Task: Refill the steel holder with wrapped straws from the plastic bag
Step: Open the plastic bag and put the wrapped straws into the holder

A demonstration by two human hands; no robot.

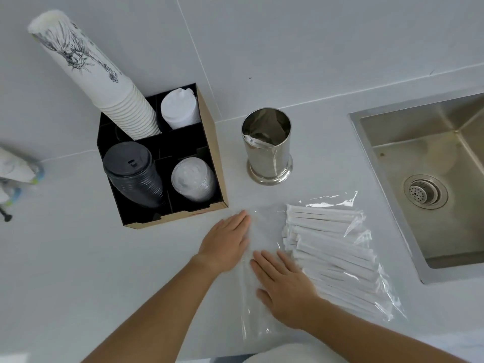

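A round steel holder (269, 158) stands upright on the white counter, with a few wrapped straws leaning inside it. In front of it lies a clear plastic bag (264, 231) flat on the counter, with several white wrapped straws (332, 255) bunched in its right half. My left hand (227, 244) rests flat, fingers extended, on the bag's empty left edge. My right hand (282, 284) lies flat on the bag just left of the straws. Neither hand grips anything.
A black and cardboard organiser (209, 127) at the left holds a tall stack of printed paper cups (86, 69), black lids (131, 174) and clear lids (192, 179). A steel sink (432, 179) is set into the counter at the right. Blurred items (15, 174) sit at the far left.
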